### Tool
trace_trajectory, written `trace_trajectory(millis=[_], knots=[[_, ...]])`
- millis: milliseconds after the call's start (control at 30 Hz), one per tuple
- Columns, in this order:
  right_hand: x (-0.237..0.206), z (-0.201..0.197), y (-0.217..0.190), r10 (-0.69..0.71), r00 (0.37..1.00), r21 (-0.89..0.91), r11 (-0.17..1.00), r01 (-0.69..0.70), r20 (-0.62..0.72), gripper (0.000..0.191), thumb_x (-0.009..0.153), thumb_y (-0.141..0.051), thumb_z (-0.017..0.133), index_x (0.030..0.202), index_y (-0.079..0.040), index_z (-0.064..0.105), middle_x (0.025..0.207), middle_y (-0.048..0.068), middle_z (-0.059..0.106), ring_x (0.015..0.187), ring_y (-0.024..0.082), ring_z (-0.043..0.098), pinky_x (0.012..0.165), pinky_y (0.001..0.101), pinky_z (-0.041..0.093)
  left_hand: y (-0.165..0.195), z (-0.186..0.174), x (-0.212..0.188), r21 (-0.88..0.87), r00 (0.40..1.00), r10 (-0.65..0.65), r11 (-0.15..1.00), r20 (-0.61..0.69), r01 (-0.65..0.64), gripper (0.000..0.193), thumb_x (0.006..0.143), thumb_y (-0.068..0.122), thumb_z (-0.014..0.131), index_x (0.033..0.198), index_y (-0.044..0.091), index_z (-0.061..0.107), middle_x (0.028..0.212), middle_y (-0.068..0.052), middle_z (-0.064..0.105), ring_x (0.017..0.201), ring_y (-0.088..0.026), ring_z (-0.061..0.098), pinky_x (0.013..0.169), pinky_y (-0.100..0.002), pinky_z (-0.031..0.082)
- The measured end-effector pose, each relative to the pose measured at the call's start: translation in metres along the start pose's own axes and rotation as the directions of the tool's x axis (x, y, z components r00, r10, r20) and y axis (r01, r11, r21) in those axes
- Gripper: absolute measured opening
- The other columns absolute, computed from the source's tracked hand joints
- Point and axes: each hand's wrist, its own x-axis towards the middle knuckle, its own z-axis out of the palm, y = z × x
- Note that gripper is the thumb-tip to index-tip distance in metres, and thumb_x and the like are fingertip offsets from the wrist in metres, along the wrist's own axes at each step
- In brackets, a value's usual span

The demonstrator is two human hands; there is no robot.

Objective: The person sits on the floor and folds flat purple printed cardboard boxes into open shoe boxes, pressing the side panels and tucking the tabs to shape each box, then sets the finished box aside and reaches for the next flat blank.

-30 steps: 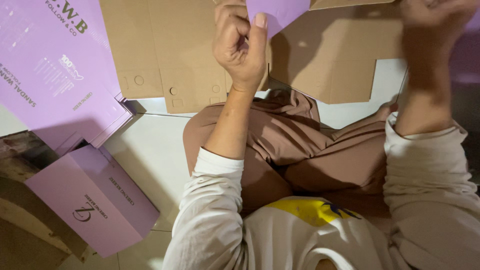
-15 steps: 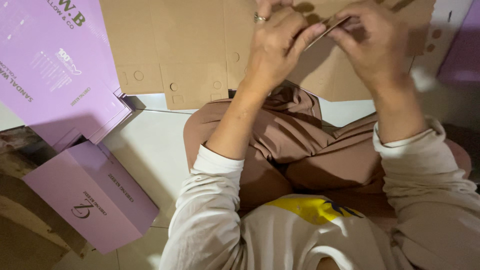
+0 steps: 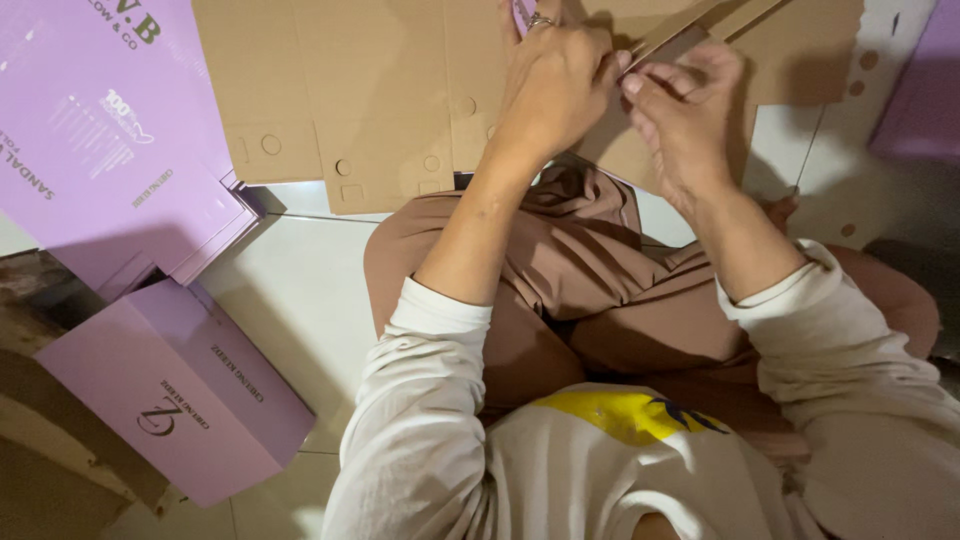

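Presently, your left hand (image 3: 555, 85) and your right hand (image 3: 685, 115) meet near the top of the head view, above your lap. Both hands are closed in a pinch on the same cardboard flap (image 3: 690, 35), a narrow brown strip seen nearly edge-on that slants up to the right. Your left hand grips it from the left with curled fingers, one of which bears a ring (image 3: 540, 20); your right hand pinches it from the right with thumb and fingertips, and the two hands touch at the strip. Beneath and behind the hands, a flat unfolded cardboard blank (image 3: 370, 100) with punched round holes lies on the white tiled floor (image 3: 290, 290). To the left, a flattened lilac printed sheet (image 3: 110, 140) overlaps that blank's edge. Just below it, near your left elbow, a closed lilac box (image 3: 180, 395) rests on the floor. Another lilac piece (image 3: 920, 90) shows at the right edge.
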Motion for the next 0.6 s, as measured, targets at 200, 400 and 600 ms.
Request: trace_trajectory(millis=[200, 400, 600], knots=[[0.002, 0.009, 0.008, 0.206, 0.975, -0.016, 0.979, -0.205, 0.079, 0.027, 0.105, -0.018, 0.07, 0.125, -0.006, 0.056, 0.112, 0.002, 0.065, 0.099, 0.013, 0.061, 0.096, 0.0358, 0.059, -0.005, 0.003, -0.002, 0.024, 0.988, 0.091, 0.996, -0.128, -0.089, 0.016, 0.083, 0.022, 0.073, 0.084, 0.006, 0.073, 0.076, -0.017, 0.07, 0.078, -0.04, 0.068, 0.099, -0.06, 0.034], [0.001, 0.015, 0.01, 0.322, 0.942, 0.041, 0.944, -0.327, 0.097, 0.021, 0.101, -0.029, 0.066, 0.114, -0.013, 0.065, 0.113, -0.003, 0.07, 0.106, 0.013, 0.071, 0.1, 0.043, 0.059, -0.015, 0.013, -0.003, 0.001, 0.99, 0.075, 0.997, -0.122, -0.075, 0.013, 0.082, 0.018, 0.073, 0.079, 0.005, 0.072, 0.071, -0.017, 0.07, 0.075, -0.04, 0.068, 0.099, -0.056, 0.037], [-0.003, 0.015, 0.001, 0.298, 0.942, 0.054, 0.95, -0.309, 0.152, 0.013, 0.1, -0.022, 0.067, 0.107, -0.011, 0.068, 0.109, 0.003, 0.073, 0.102, 0.018, 0.073, 0.099, 0.0453, 0.06, -0.023, 0.016, -0.001, -0.075, 0.999, 0.032, 0.997, -0.025, -0.033, 0.016, 0.085, 0.018, 0.072, 0.084, 0.002, 0.072, 0.076, -0.019, 0.07, 0.078, -0.04, 0.068, 0.084, -0.053, 0.047]])
